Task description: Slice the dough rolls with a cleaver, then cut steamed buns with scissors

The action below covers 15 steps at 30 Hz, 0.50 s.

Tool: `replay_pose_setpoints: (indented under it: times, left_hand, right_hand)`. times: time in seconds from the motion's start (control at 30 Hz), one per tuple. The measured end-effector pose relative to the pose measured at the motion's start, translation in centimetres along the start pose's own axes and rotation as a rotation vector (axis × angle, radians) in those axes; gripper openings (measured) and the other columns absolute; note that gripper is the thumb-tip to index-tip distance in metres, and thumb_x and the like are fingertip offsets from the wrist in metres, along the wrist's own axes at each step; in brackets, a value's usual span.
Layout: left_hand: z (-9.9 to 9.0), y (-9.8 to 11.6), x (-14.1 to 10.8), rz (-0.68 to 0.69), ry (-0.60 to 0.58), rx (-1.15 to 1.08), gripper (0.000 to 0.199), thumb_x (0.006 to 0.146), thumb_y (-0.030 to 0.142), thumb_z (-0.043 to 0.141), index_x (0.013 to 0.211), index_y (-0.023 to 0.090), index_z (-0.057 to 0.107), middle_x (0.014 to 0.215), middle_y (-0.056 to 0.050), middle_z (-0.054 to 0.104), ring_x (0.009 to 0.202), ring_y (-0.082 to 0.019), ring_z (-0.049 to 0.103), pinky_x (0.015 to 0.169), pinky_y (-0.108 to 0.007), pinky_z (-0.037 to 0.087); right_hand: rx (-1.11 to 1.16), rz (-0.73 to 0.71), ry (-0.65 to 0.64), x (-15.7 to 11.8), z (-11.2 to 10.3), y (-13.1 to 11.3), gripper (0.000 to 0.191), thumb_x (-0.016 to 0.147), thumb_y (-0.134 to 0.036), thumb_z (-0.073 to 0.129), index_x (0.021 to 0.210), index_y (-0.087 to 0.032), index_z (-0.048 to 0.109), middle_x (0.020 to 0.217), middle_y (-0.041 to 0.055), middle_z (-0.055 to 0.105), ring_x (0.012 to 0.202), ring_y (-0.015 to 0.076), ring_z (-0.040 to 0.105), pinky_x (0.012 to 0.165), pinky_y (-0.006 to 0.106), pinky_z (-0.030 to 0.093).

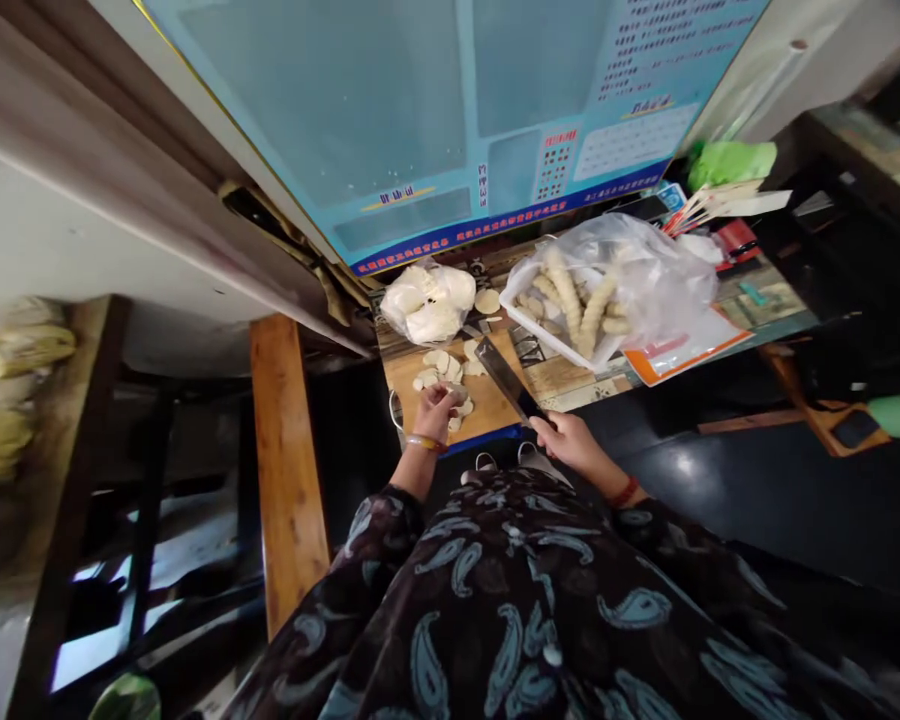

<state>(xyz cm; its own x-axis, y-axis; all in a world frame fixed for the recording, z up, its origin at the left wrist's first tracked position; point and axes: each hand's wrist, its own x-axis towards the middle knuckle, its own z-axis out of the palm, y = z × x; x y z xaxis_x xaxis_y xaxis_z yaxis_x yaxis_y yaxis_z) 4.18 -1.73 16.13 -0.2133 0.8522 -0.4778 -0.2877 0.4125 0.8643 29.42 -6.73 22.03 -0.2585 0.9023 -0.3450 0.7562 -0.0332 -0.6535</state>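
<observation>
My right hand (566, 440) is wrapped round the dark handle of a kitchen knife (504, 378). Its broad blade points up and left over the right side of a wooden chopping board (495, 412). At the board's left front, my left hand (433, 412) has its fingers closed on a pale slice (457, 394), partly hidden by the fingers. Several pale round slices (436, 364) lie loose just beyond that hand. Behind the board sits a clear plastic bag (429, 302) of pale pieces. Long, knobbly pale roots (566, 300) lie in a white tray (556, 347) to the right.
A crumpled clear bag (667, 270) partly covers the tray. Beside it lies an orange-edged sheet (682, 348), with a green bag (731, 165) farther back. A blue poster (412, 120) rises behind the table. At left stands a wooden bench (289, 460).
</observation>
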Motion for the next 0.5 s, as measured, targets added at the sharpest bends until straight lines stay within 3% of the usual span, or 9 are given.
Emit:
replay_pose_setpoints:
  times: [0.17,0.3,0.43,0.5]
  left_hand:
    - [-1.7,-1.3,-1.4,-0.06,0.097,-0.028,0.048,0.055,0.038,0.083,0.087,0.018,0.054,0.073,0.001,0.066,0.058,-0.011,0.062,0.051,-0.02,0.043]
    - [-2.7,-2.7,-2.7,-0.138,0.175,-0.027,0.044,0.059,0.036,0.081,0.087,0.02,0.052,0.076,0.0,0.066,0.068,-0.015,0.067,0.065,-0.029,0.054]
    - [-0.2,-4.1,-3.3,-0.155,0.142,0.092,0.047,0.056,0.03,0.082,0.091,0.019,0.052,0.072,0.003,0.061,0.069,-0.016,0.065,0.069,-0.033,0.056]
    - [1.6,-4.7,-2.3,-0.13,0.081,0.171,0.046,0.054,0.025,0.08,0.091,0.019,0.054,0.068,0.005,0.057,0.065,-0.015,0.063,0.066,-0.031,0.055]
  right_hand:
    - [0.04,0.018,0.037,-2.7,-0.1,1.8,0.05,0.1,-0.05,0.03,0.11,-0.016,0.066,0.08,0.0065,0.075,0.067,0.0181,0.07,0.066,0.027,0.051]
    - [-0.002,0.007,0.014,-4.5,-0.3,4.6,0.05,0.101,-0.043,0.028,0.124,-0.016,0.064,0.087,0.0093,0.076,0.077,0.0208,0.072,0.071,0.029,0.051]
    - [-0.06,0.035,0.067,-6.1,-0.6,6.2,0.042,0.1,-0.04,0.036,0.118,-0.018,0.067,0.102,0.0111,0.076,0.094,0.021,0.071,0.077,0.027,0.048]
    - [-0.089,0.064,0.099,-6.2,-1.2,6.5,0.038,0.099,-0.042,0.041,0.108,-0.021,0.071,0.099,0.0087,0.077,0.092,0.0202,0.071,0.073,0.026,0.046]
